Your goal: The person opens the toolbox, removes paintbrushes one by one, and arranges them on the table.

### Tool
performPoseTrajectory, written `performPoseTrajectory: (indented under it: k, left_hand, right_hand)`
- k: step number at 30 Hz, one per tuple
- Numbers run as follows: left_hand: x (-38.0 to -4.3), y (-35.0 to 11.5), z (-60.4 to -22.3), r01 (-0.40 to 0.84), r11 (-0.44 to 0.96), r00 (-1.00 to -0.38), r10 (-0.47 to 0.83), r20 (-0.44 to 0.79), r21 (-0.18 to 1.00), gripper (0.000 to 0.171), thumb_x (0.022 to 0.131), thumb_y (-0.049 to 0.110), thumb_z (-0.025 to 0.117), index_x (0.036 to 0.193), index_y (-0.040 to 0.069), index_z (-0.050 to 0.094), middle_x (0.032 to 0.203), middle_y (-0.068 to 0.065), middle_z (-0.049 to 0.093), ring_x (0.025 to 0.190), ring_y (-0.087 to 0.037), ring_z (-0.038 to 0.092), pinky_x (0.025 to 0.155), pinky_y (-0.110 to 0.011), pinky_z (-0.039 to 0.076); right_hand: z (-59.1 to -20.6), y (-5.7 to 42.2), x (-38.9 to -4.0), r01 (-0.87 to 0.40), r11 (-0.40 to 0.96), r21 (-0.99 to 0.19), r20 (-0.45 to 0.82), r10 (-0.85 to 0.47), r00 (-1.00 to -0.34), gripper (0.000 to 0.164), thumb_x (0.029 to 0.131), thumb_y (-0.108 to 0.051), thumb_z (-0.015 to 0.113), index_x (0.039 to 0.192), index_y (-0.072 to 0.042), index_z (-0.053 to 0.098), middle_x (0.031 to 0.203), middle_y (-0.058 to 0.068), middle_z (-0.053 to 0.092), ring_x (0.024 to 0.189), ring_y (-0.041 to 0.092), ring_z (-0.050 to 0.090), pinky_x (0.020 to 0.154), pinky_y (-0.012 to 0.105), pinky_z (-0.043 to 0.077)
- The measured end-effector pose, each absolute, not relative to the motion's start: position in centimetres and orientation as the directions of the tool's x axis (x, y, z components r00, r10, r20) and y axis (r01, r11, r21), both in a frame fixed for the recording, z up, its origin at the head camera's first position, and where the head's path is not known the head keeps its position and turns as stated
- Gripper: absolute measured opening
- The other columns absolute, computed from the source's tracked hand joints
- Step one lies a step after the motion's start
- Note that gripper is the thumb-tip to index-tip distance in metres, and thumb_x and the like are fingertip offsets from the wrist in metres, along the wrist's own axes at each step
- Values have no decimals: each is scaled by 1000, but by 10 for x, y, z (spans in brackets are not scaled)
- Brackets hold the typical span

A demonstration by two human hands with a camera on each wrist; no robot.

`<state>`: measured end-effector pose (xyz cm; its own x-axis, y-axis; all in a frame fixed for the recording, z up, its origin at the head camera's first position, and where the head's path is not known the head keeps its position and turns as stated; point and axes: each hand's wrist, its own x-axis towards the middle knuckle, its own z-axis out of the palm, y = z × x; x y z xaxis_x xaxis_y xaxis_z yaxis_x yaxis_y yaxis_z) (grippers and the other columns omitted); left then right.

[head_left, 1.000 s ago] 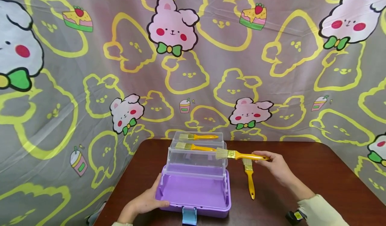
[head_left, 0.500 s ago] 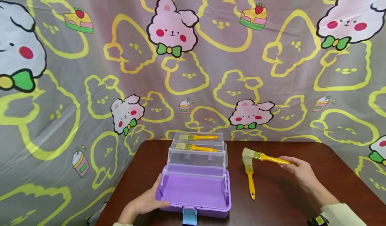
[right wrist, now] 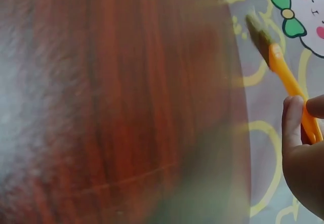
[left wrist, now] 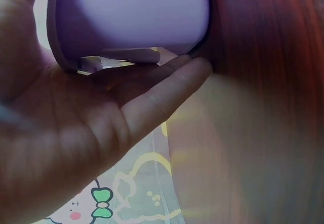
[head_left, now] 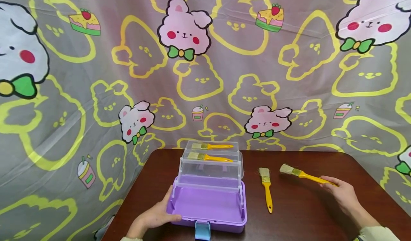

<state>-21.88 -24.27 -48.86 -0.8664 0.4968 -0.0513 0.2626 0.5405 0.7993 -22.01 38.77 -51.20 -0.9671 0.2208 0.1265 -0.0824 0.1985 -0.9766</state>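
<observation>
A purple storage box [head_left: 205,205] with fold-out clear trays stands open on the table. My left hand [head_left: 155,212] holds its left front corner, thumb at the front rim and fingers along the side wall; the left wrist view shows the fingers [left wrist: 162,89] against the purple wall [left wrist: 136,16]. My right hand [head_left: 345,194] pinches a yellow-handled paintbrush [head_left: 309,176] near the handle's end, bristles pointing left, over the table's right part. A second paintbrush [head_left: 266,191] lies between box and right hand, bristles away from me.
One paintbrush lies in the upper clear tray [head_left: 219,146] and another paintbrush [head_left: 213,158] in the tray below. A light-blue latch [head_left: 202,230] hangs at the box's front. Behind the dark red-brown table [head_left: 302,212] hangs a patterned cloth [head_left: 221,84].
My right hand has carried its paintbrush rightward and slightly nearer, away from the trays and past the brush lying on the table. My left hand has stayed at the box.
</observation>
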Motion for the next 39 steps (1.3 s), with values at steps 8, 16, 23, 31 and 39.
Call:
performPoseTrajectory:
  k: [8,16,23,31,39]
  left_hand:
    - [-218,-243,-488,264,554,-872,487,-50,789,115,79,31,77,147,-5,-9,137,-38,34,114,-36,49,96,-54,34]
    - [-219,-242,-488,253,547,-874,483,-54,798,115,79,31,76,147,-4,-10,137,-37,34,114,-36,49,97,-55,33]
    - [-219,-241,-488,258,545,-873,485,-48,798,114,80,30,76,147,-4,-10,137,-37,33,114,-36,49,97,-55,33]
    - [-222,-240,-488,259,537,-874,484,-41,803,115,79,31,76,147,-3,-10,138,-36,33,115,-37,48,97,-56,32]
    - [-219,-241,-489,238,543,-876,478,-63,805,115,80,33,76,147,-3,-10,139,-35,33,116,-37,48,97,-56,32]
  right_hand:
    - [-519,385,-217,74,560,-825,127,313,-941,45,88,-17,67,119,14,57,106,23,64,73,-10,48,60,20,47]
    - [-516,379,-215,110,472,-875,-14,204,-979,51,89,-14,66,125,17,49,101,19,67,75,-4,57,66,22,49]
    - [-515,370,-216,158,302,-940,-139,85,-987,42,91,1,55,125,24,43,103,22,65,84,16,67,73,31,52]
    - [-513,359,-217,184,323,-928,-215,-61,-975,44,90,-8,60,124,19,47,105,13,61,90,21,63,76,36,52]
    - [-517,349,-216,225,245,-943,-282,-234,-930,55,92,-10,58,130,21,34,109,10,59,96,22,60,80,41,50]
